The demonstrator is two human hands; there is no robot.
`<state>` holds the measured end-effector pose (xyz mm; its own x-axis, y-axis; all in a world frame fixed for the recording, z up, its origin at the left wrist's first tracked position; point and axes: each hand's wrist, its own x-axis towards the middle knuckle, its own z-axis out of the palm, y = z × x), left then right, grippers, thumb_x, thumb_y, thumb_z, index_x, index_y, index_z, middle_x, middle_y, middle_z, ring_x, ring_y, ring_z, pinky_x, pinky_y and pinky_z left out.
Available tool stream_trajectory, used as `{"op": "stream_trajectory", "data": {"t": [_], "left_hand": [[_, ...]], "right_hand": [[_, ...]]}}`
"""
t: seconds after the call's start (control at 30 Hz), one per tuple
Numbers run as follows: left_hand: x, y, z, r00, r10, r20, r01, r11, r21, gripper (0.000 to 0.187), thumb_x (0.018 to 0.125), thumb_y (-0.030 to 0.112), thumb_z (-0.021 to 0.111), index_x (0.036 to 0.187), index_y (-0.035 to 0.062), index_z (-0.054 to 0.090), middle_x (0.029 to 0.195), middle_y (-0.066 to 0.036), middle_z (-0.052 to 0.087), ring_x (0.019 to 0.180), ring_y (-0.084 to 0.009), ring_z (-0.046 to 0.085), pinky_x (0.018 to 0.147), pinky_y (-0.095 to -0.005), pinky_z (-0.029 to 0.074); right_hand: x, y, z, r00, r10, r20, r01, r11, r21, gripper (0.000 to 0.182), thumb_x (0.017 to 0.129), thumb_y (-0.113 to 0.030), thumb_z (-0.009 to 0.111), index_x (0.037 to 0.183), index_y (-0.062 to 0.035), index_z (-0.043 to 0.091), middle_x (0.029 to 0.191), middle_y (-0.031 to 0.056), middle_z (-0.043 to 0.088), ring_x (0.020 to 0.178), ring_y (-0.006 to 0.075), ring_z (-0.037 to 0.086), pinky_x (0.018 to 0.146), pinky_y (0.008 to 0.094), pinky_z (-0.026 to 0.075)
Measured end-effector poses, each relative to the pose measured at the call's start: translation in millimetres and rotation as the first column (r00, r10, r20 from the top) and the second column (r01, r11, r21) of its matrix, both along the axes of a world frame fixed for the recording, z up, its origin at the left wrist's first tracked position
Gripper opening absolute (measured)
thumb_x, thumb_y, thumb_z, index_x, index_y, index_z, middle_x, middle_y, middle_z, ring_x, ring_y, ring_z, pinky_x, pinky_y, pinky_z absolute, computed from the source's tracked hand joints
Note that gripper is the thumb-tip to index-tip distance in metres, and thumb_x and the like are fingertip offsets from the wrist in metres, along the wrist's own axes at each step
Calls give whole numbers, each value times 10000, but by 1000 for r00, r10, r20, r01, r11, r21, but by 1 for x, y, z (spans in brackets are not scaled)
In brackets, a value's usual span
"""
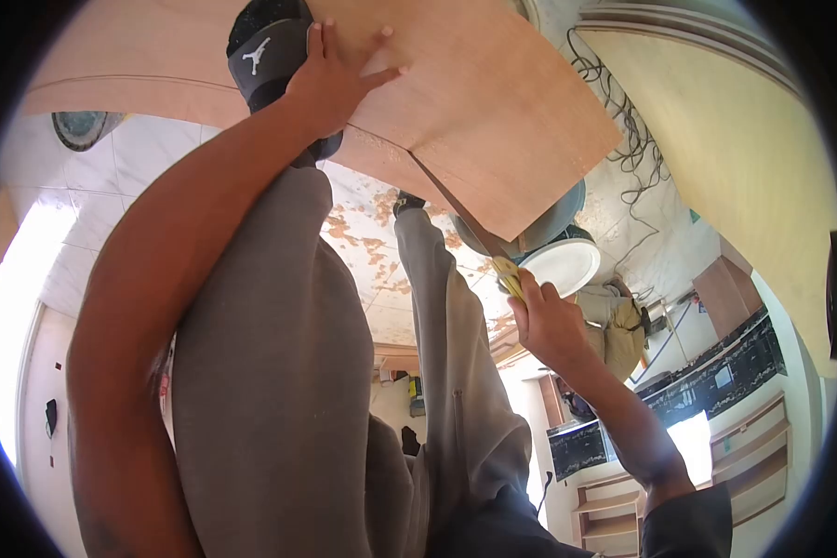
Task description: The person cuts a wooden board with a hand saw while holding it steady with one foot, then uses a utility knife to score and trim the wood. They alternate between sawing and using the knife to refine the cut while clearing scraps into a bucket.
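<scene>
A reddish plywood sheet [493,102] reaches across the top of the view. My left hand [339,79] lies on it with fingers spread, beside my foot in a black slide sandal [268,54] that rests on the sheet. In my right hand [549,321] is the yellow handle of a handsaw [460,206], with the fingers wrapped round it. The saw's blade runs up to the sheet and meets it at a cut, where its tip is hidden. Some sawdust lies along the cut line.
Under the sheet's corner stand a round bucket [558,219] and a white round lid [560,268]. Tangled dark cable [632,139] lies on the floor at right, beside a pale board [716,121]. Wood scraps and dust cover the tiles [372,232]. Wooden shelves [614,507] stand lower right.
</scene>
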<state>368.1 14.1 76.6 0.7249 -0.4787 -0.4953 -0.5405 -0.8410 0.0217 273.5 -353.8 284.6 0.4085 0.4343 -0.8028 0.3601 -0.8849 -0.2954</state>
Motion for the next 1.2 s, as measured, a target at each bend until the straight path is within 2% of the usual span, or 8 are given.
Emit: {"op": "stream_trajectory", "data": {"t": [0.13, 0.27, 0.53, 0.63, 0.73, 0.87, 1.1, 1.2], "left_hand": [[3, -5, 20, 998, -52, -24, 54, 996, 74, 1029, 743, 178, 783, 1585, 435, 249, 1704, -72, 86, 1305, -620, 397, 1088, -661, 315], [-2, 1, 1, 999, 8, -31, -9, 1000, -29, 1035, 737, 169, 786, 1583, 431, 249, 1701, -67, 103, 1291, -618, 405, 1088, -651, 326], [3, -2, 8, 996, 3, -94, -2, 1000, 15, 1048, 741, 95, 752, 1588, 433, 233, 1705, -73, 37, 1303, -626, 387, 1098, -651, 319], [-4, -2, 2, 999, -34, 25, 34, 999, 9, 1036, 746, 87, 742, 1585, 436, 243, 1706, -73, 44, 1297, -622, 403, 1090, -652, 324], [-2, -3, 4, 998, -24, -61, 27, 999, 40, 1034, 741, 102, 749, 1585, 429, 248, 1707, -78, 51, 1304, -615, 403, 1085, -647, 332], [0, 1, 4, 1000, -13, -6, 13, 1000, -20, 1028, 738, 110, 755, 1583, 420, 257, 1704, -75, 75, 1291, -606, 419, 1059, -639, 366], [3, 1, 8, 998, -30, -49, 30, 1000, 7, 1059, 722, 119, 766, 1589, 418, 236, 1696, -102, 85, 1286, -616, 414, 1076, -662, 347], [-4, 0, 0, 1000, -29, -3, 29, 1000, 7, 1058, 723, 131, 777, 1588, 418, 240, 1698, -99, 75, 1291, -621, 407, 1088, -661, 328]], "right_hand": [[22, 86, -157, 999, -29, 37, 22, 983, 182, 363, 1031, -339, 530, 1180, -10, 498, 771, 228, 644, 636, 420, 670, 533, 495, 552], [31, 153, -200, 976, -105, 190, 39, 945, 324, 369, 1026, -356, 538, 1111, 2, 524, 747, 208, 644, 595, 386, 667, 489, 488, 533], [-16, -37, -22, 999, -16, 51, 14, 999, 43, 532, 971, -285, 624, 1403, -28, 450, 798, 147, 627, 612, 332, 662, 551, 453, 566], [-5, -8, -39, 995, 34, 93, -33, 999, -12, 446, 982, -386, 614, 1243, -27, 572, 797, 136, 635, 578, 280, 675, 458, 412, 548], [2, 57, -170, 979, 6, 203, -61, 962, 266, 439, 993, -419, 592, 1190, -27, 578, 734, 147, 618, 538, 285, 657, 440, 425, 536], [7, 73, -184, 954, -26, 299, -78, 940, 333, 410, 1015, -407, 562, 1090, -7, 610, 674, 153, 608, 502, 279, 640, 422, 381, 523], [13, 45, 0, 991, 74, 110, -68, 996, -58, 486, 1010, -463, 547, 1123, 9, 584, 685, 151, 643, 522, 305, 666, 442, 397, 549], [28, 69, -1, 999, 38, 35, -35, 996, -77, 422, 1029, -410, 529, 1068, 8, 569, 694, 185, 652, 517, 333, 663, 444, 410, 542]]}}
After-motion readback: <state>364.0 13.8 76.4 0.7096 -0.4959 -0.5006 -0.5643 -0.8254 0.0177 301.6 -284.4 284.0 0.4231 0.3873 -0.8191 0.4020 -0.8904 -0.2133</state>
